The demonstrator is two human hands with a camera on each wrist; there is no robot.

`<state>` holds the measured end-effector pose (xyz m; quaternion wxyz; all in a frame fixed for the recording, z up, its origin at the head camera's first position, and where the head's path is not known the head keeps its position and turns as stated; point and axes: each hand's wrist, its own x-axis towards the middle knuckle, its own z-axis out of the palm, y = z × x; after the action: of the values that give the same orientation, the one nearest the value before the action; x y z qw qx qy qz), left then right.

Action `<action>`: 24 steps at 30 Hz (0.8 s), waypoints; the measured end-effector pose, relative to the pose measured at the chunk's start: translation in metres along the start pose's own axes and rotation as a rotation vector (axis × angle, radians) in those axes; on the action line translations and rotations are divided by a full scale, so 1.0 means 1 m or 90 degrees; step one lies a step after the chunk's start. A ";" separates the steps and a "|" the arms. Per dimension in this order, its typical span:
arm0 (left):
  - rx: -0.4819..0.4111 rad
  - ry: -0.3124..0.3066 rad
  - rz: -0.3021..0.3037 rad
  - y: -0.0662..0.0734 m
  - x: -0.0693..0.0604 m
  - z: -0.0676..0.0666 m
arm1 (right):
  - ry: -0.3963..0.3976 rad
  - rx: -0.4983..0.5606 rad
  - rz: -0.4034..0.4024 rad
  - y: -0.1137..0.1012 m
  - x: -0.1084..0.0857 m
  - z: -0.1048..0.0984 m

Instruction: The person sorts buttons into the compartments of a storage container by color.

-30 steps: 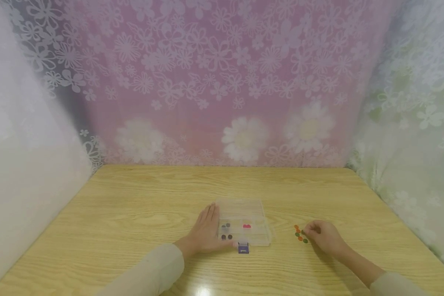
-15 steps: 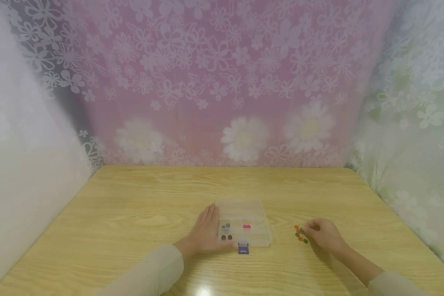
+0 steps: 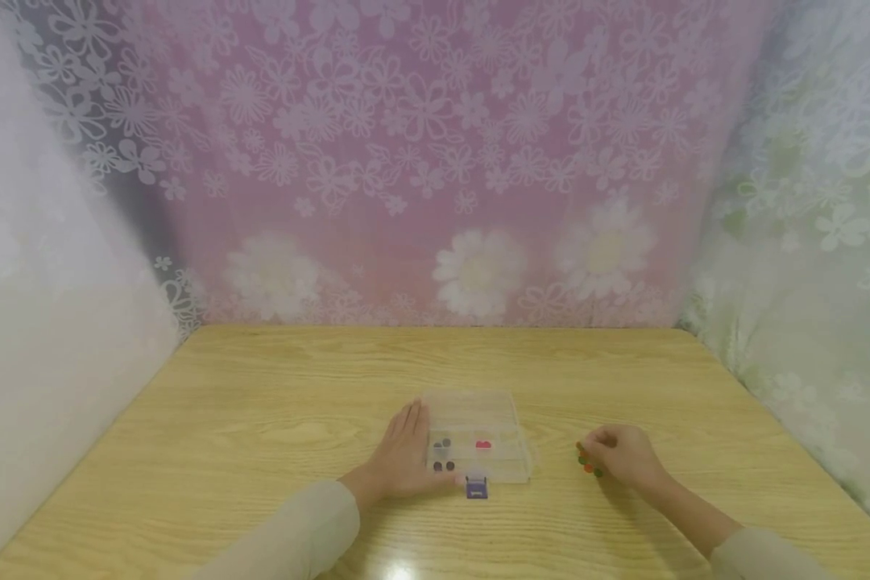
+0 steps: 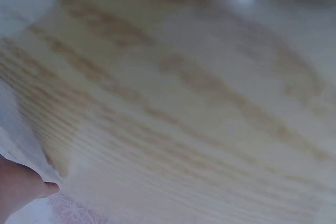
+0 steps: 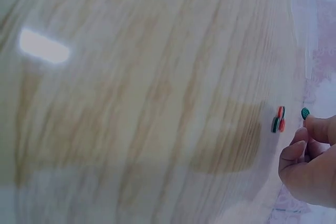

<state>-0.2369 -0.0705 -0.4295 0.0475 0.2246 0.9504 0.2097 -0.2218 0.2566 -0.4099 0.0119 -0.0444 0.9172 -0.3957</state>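
Starting with the head view, you have the clear compartment box [image 3: 506, 470] on the wooden table [image 3: 261, 387], just beside your left hand [image 3: 403, 457]. That hand lies along the box's left side with straight fingers, thumb reaching along the near edge toward the purple latch [image 3: 476, 490]; it grasps nothing and seems only to steady the box. Dark discs [image 3: 444, 466] sit in the left compartments, red discs [image 3: 483, 445] farther right. Well apart from the box, on its right, your right hand [image 3: 623, 457] bends over a small cluster of orange and green discs [image 3: 588, 467], its fingertips hiding part of it.

From the left wrist you get mostly table grain, with a bit of your left hand in the lower left corner by a pale edge, perhaps the box; its hold can't be judged here.

On the right wrist view, your fingertips pinch a single green disc [image 5: 305, 113], apart from the cluster, whose pieces lie close together.

The step in hand looks like picking up one disc while the box is steadied. Next, you'd likely want to keep the pinch firm, clear the cluster without scattering it, and carry the disc to a compartment; which one can't be told.
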 end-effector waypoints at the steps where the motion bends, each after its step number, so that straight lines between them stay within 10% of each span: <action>1: -0.002 0.000 0.001 0.000 0.000 0.000 | 0.003 -0.002 0.001 -0.001 0.000 0.001; 24: 0.003 0.000 0.005 0.000 0.001 0.000 | 0.022 0.013 -0.004 -0.040 0.004 0.029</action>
<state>-0.2373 -0.0701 -0.4292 0.0459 0.2280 0.9502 0.2076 -0.2217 0.2076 -0.4006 -0.0050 -0.0405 0.9132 -0.4055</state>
